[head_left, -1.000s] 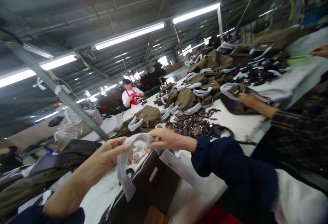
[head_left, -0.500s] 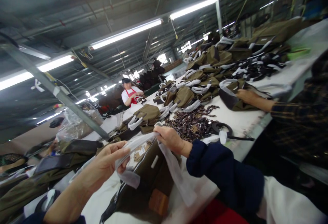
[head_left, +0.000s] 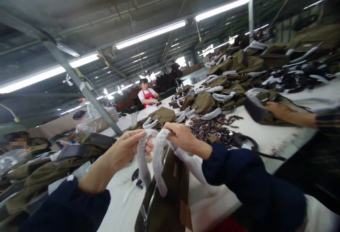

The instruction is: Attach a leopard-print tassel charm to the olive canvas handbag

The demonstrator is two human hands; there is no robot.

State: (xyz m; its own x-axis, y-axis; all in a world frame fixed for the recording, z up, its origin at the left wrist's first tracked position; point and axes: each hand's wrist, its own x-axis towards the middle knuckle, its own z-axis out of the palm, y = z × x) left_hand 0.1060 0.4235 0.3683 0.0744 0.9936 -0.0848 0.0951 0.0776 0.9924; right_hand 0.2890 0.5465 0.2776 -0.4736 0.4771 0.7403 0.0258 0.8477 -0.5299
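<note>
In front of me stands an olive-brown handbag [head_left: 170, 186] with a leather patch [head_left: 185, 215] on its side. Its two handles are wrapped in white covering. My left hand [head_left: 127, 150] is closed on the left wrapped handle [head_left: 143, 163] near its top. The other wrapped handle [head_left: 159, 157] is pinched at its top by my right hand [head_left: 186, 138]. Both hands are side by side above the bag's opening, and the handles hang in arches beneath them. The bag's lower part is cut off by the picture's bottom edge.
Several olive bags with wrapped handles [head_left: 203, 101] lie across the white table. A heap of brown straps and chains [head_left: 212, 127] and a black roll [head_left: 245, 141] sit beyond my right hand. A co-worker's hand [head_left: 281, 111] touches a bag at right. More bags [head_left: 34, 182] are piled at left.
My left hand has come closer to my right, and the two handles now stand up side by side. The bag has turned to a narrower view. The camera has swung left.
</note>
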